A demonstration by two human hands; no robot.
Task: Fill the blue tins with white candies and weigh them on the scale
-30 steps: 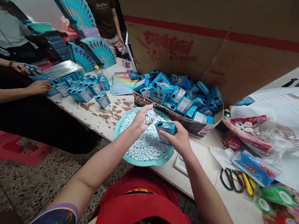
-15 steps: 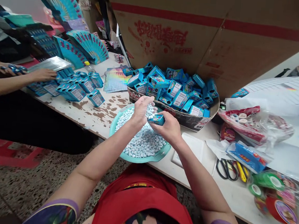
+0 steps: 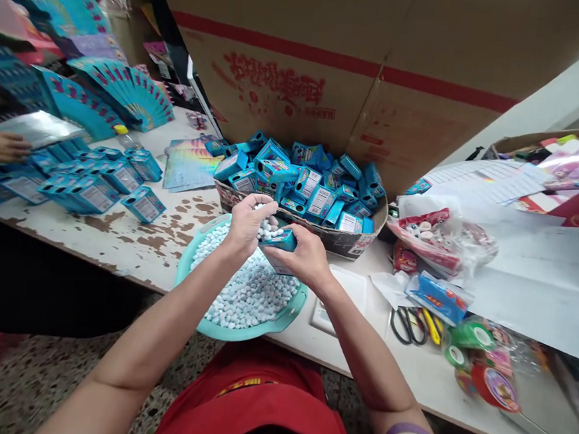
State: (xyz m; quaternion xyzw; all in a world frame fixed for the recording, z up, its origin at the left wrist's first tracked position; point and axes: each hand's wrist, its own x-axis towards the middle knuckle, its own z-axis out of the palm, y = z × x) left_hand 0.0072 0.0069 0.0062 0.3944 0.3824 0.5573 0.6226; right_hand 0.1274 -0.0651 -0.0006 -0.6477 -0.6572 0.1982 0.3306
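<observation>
Over a turquoise basin [image 3: 289, 317] my left hand [image 3: 247, 226] is closed around a handful of small white candies [image 3: 270, 225]. My right hand [image 3: 309, 255] grips a small blue candy box [image 3: 282, 240], tilted with its top end towards the handful. The candies touch or nearly touch that end of the box. Loose pale candies [image 3: 245, 300] fill much of the basin below. Just behind it stands an open carton [image 3: 347, 243] heaped with similar blue boxes [image 3: 307, 185].
Blue boxes [image 3: 93, 191] stand in rows at left, beside a co-worker's hand [image 3: 1, 146]. A white flat device [image 3: 349, 288] lies right of the basin. Scissors [image 3: 408, 325], a yellow cutter [image 3: 432, 326] and tape rolls [image 3: 473, 335] lie further right. A large cardboard sheet [image 3: 289, 90] rises behind.
The view has turned right, so the scene sits further left. My left hand has brought the candies closer against the box's end. The box stays in my right hand.
</observation>
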